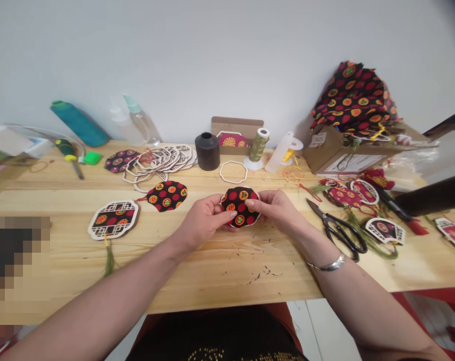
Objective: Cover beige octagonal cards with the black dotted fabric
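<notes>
Between both hands, just above the middle of the table, is a scalloped piece of black fabric with red and flowered dots (241, 200), edged by a thin pale rim. My left hand (208, 215) grips its left side, thumb on the front and fingers behind. On the opposite side my right hand (274, 208) pinches it, thumb laid across the fabric. Left of my left hand lies a similar fabric-covered piece (167, 195). Farther left rests a finished-looking lattice-framed pendant (114, 219) with a green tassel. Black-handled scissors (340, 230) lie beyond my right wrist.
Pale wooden cut-out frames (170, 160) are heaped behind. A black thread cone (207, 152), a green thread spool (258, 148) and a thin wooden outline (234, 172) stand or lie at the back. A cardboard box (328, 150) with patterned fabric is at right, near several tasselled pendants.
</notes>
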A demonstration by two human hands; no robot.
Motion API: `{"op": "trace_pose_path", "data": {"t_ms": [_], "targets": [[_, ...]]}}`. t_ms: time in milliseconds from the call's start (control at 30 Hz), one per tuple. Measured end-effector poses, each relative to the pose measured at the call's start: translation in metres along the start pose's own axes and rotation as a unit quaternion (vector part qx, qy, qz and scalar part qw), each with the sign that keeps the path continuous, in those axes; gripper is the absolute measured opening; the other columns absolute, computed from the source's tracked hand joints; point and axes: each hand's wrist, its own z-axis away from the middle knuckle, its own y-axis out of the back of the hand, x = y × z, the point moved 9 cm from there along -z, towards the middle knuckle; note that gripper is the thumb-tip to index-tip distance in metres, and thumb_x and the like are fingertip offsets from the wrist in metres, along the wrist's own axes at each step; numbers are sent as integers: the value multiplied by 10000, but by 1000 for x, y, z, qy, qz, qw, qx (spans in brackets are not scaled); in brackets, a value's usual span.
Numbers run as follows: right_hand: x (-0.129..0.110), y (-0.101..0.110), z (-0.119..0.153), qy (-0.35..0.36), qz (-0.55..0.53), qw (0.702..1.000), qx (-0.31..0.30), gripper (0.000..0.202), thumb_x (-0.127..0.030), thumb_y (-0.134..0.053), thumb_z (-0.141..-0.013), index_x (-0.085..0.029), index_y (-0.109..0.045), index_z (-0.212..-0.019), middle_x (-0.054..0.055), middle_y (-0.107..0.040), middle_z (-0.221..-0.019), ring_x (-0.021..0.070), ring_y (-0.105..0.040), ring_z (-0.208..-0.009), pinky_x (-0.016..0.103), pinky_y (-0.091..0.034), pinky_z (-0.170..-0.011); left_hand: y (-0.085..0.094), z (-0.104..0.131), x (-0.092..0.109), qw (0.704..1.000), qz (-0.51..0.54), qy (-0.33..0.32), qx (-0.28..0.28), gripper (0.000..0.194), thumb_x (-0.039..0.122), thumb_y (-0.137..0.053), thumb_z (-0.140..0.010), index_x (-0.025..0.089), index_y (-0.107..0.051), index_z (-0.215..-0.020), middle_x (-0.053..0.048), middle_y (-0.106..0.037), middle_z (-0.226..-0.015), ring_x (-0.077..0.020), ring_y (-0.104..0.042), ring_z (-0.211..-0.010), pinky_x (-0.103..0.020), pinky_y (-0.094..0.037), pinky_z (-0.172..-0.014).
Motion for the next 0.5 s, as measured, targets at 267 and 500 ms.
{"op": "trace_pose_path", "data": {"t_ms": [267,500], "targets": [[0,3,-2,8,20,1000,16,368,-487,-726,-668,-150,-603,-589,-39,-499,-492,63,-321,-450,241,-188,-447,2,-1,0,1000,-5,-3,3,345,238,-740,-730,142,-640,-1046,-31,-744,-787,-157,-691,-693,-306,-600,-649],[-6,6,-1,3,3,1000,1,321,-443,-730,-663,-153,-603,-611,-42,-509,-505,67,-346,-463,243,-198,-456,5,-1,4,1000,18,-10,22,346,234,-770,-698,129,-650,-1005,-37,-740,-772,-176,-696,-725,-321,-607,-641]]}}
